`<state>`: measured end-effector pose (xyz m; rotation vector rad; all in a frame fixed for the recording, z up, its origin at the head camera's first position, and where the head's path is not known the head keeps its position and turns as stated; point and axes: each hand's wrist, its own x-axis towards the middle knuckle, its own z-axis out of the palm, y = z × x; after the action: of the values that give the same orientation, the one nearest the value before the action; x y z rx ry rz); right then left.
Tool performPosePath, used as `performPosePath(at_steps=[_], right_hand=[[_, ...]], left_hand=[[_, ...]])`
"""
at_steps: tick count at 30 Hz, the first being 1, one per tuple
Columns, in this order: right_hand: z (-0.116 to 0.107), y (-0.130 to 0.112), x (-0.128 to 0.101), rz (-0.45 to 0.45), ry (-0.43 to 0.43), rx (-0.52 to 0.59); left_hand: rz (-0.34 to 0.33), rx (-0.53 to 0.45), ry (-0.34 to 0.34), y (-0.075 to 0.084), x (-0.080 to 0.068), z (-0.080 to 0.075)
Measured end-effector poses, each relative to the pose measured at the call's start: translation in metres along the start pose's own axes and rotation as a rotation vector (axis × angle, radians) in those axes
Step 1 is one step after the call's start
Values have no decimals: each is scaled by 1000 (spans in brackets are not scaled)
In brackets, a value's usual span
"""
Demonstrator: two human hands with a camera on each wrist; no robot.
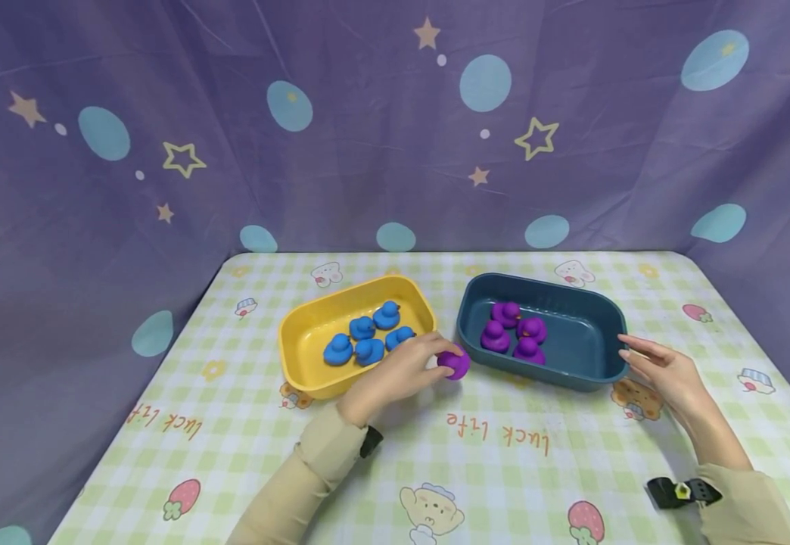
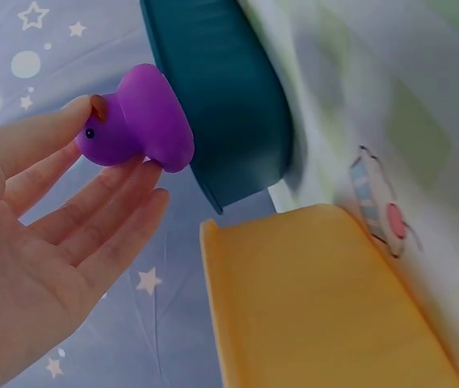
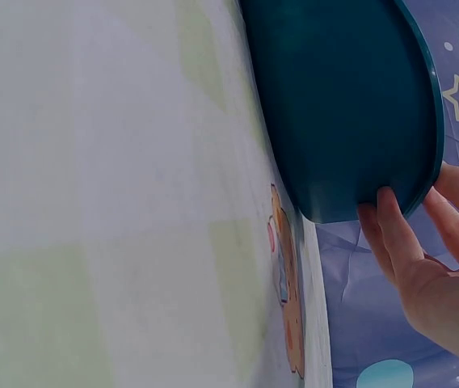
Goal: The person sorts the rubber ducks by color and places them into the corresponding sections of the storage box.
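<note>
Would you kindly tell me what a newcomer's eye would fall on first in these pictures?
First, the purple duck pinched in the left hand between the two tubs. Beside it, the yellow tub holds five blue ducks, and the dark teal tub holds four purple ducks. The right hand touches the teal tub's end.

A table (image 1: 640, 469) stood covered with a green-and-white checked cloth printed with strawberries, bears, cupcakes and the words "luck life". Behind the table and wrapping round both its sides hung a purple curtain (image 1: 368, 151), creased in places and patterned with pale blue ovals, outlined and solid stars, and small white dots. The curtain met the table's far edge directly. Light fell evenly across the table, with soft shadows only.
</note>
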<state>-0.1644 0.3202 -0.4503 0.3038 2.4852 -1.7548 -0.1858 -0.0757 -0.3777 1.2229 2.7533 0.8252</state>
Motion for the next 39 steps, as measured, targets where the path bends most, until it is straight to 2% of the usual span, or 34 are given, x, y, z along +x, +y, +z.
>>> performPosePath(at_steps=[5, 8, 14, 22, 27, 33, 39], right_hand=[[2, -11, -8, -38, -17, -23], [2, -11, -9, -28, -6, -31], [0, 3, 1, 1, 11, -37], [-4, 18, 11, -1, -22, -19], [-1, 9, 4, 0, -6, -22], [0, -7, -8, -81, -19, -13], [1, -13, -11, -65, -31, -11]], left_hand=[[-19, 8, -7, 5, 9, -3], [-21, 12, -15, 8, 16, -5], [5, -7, -31, 13, 29, -7], [27, 4, -58, 24, 48, -7], [37, 5, -68, 31, 60, -5], [65, 45, -63, 37, 71, 1], [55, 66, -93, 40, 83, 8]])
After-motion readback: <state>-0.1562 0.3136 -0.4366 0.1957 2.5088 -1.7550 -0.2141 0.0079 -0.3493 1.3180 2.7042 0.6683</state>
